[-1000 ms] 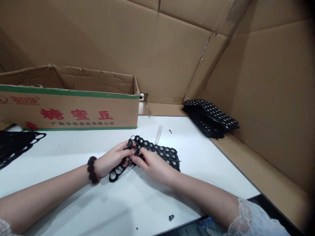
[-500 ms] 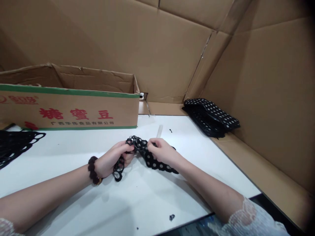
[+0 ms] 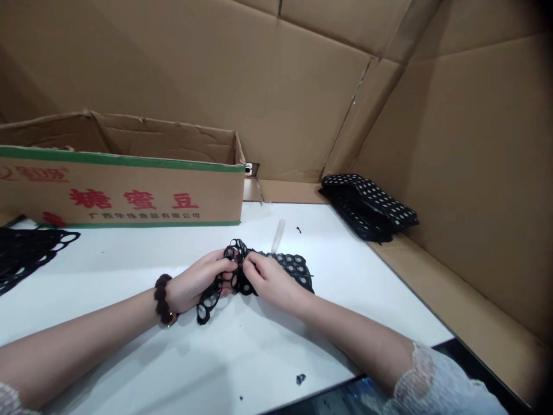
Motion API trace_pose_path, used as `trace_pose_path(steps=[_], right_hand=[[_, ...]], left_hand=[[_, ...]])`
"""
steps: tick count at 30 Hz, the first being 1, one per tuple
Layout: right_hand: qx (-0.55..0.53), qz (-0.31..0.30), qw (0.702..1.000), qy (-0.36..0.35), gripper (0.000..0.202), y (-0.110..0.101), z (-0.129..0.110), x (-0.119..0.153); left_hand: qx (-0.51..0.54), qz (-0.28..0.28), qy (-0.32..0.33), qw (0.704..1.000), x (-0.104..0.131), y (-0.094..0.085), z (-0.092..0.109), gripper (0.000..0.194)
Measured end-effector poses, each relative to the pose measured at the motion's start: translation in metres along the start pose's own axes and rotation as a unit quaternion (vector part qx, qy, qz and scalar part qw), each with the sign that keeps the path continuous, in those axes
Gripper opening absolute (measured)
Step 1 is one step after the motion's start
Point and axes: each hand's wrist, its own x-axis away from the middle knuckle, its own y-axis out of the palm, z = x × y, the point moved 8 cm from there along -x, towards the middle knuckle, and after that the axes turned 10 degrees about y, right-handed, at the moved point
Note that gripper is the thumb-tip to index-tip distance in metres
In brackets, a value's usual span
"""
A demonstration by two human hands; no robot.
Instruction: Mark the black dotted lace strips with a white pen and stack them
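Note:
A black fabric piece with round holes [image 3: 298, 266] is bunched between my two hands above the white table [image 3: 173, 357]. My left hand [image 3: 203, 280] is closed on its left end, and a strip of rings hangs below the fingers. Close beside it, my right hand [image 3: 274, 282] pinches the middle of the piece, its fingertips near those of my left hand. The rest of the fabric spreads out behind and to the right of my right hand. A pale translucent strip [image 3: 279, 235] lies just beyond the fabric.
A cardboard box [image 3: 173, 193] with red lettering stands at the back left. Black holed fabric [image 3: 28, 253] lies at the left edge, and a folded black dotted stack [image 3: 371, 204] at the back right. Small black scraps [image 3: 300, 379] are near the front edge. Cardboard walls [image 3: 294, 109] surround the table.
My right hand has moved left, closer to my left hand. The fabric's right part now shows spread behind it. My left hand has barely moved.

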Motion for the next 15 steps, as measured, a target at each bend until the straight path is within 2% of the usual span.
trace_pose_path(steps=[6, 10, 13, 15], right_hand=[[-0.044, -0.024, 0.999, 0.014, 0.023, -0.001, 0.005, -0.004], [-0.126, -0.083, 0.985, 0.082, 0.02, 0.003, 0.017, -0.008], [-0.221, -0.07, 0.963, 0.137, 0.016, 0.0, 0.029, -0.011], [-0.264, -0.039, 0.953, 0.141, 0.014, -0.01, 0.034, -0.013]], left_hand=[[0.037, 0.002, -0.008, 0.999, 0.002, 0.003, -0.001, 0.005], [0.028, 0.011, -0.004, 1.0, 0.002, 0.001, 0.0, 0.009], [0.021, 0.021, 0.008, 1.0, 0.0, -0.002, 0.0, 0.013], [0.014, 0.025, 0.007, 1.0, -0.001, -0.003, -0.001, 0.015]])
